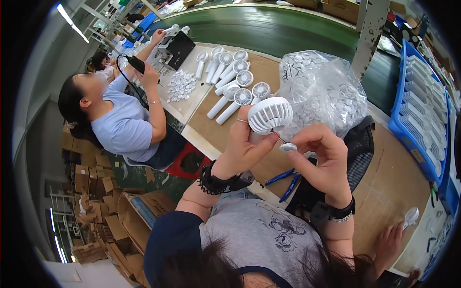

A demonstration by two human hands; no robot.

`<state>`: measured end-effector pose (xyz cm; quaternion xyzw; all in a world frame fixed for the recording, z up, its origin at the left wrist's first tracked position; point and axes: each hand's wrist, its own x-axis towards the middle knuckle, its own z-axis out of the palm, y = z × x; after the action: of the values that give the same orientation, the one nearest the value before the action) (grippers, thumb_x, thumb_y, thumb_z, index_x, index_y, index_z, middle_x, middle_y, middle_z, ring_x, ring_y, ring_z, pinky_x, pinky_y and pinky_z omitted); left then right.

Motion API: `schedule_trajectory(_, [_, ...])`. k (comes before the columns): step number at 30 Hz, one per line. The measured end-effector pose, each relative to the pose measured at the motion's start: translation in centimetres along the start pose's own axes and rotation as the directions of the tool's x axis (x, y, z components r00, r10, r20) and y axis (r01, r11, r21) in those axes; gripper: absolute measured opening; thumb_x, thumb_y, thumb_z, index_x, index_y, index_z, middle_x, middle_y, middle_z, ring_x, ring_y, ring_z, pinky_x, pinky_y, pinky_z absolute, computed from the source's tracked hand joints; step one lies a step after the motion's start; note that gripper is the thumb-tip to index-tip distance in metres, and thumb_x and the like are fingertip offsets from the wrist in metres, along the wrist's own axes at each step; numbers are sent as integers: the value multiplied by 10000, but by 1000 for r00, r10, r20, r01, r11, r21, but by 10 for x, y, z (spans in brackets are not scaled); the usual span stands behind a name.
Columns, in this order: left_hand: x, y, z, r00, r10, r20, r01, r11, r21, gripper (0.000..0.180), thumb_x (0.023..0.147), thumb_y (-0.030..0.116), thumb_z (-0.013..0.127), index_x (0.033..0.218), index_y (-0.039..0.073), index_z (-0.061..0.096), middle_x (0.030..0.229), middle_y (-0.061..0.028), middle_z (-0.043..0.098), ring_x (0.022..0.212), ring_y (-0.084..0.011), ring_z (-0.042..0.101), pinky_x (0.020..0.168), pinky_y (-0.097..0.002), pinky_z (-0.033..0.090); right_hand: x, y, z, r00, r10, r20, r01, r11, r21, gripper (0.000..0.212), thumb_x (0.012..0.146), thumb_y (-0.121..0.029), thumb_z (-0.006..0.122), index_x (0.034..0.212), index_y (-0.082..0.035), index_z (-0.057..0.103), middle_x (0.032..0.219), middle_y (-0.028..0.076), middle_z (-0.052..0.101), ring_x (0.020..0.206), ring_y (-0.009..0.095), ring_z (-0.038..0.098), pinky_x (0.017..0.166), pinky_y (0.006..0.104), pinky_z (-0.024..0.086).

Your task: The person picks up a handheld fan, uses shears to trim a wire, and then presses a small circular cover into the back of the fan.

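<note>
My left hand (240,151) is closed around a white handheld fan (270,115), its slatted round head tilted up above my fingers. The rest of the fan is hidden by the hand. Between the thumb and fingers of my right hand (326,161) is a small round white disc (288,147), pinched just below the fan head. A thin reddish wire (278,138) runs from the fan to the disc. Just beyond my hands, several finished-looking white fans (242,97) lie in rows on the brown board. A clear plastic bag (319,91) full of small white discs stands beyond my right hand.
Blue-handled pliers (283,182) and a black mesh bag (359,158) lie close by. Blue trays (418,110) of white parts line the right. A co-worker (120,115) holds a black tool near loose discs (181,86). Another person's hand (390,242) is lower right. A green conveyor (259,29) runs behind.
</note>
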<state>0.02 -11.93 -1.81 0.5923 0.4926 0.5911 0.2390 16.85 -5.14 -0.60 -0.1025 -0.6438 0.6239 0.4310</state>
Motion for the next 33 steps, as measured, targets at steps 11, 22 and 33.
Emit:
schedule_trajectory(11, [1,0,2,999,18,-43,-22,994,-106,471,801,72,619,1171,-21,342,1026,-111,545,932,-140,534,792,-270,434,3,-1,5,987,-162,-12,156,967,-202,197,663,70,654,829,-24,604,782,65,579,652,107,575,577,217,457])
schedule_trajectory(22, [-1,-15,9,991,99,-93,-124,938,-323,502,798,124,613,1189,-19,332,1085,-109,511,1010,-139,499,855,-300,409,4,7,4,998,-22,-51,20,999,-42,192,671,102,604,832,2,575,863,119,605,749,158,574,676,243,451])
schedule_trajectory(33, [9,-15,10,977,-208,44,202,838,-506,444,820,202,560,1170,-6,382,1033,-79,516,845,-104,514,732,-257,437,13,10,0,980,-199,19,196,936,-292,202,655,73,629,829,-29,614,818,89,626,710,187,617,622,258,488])
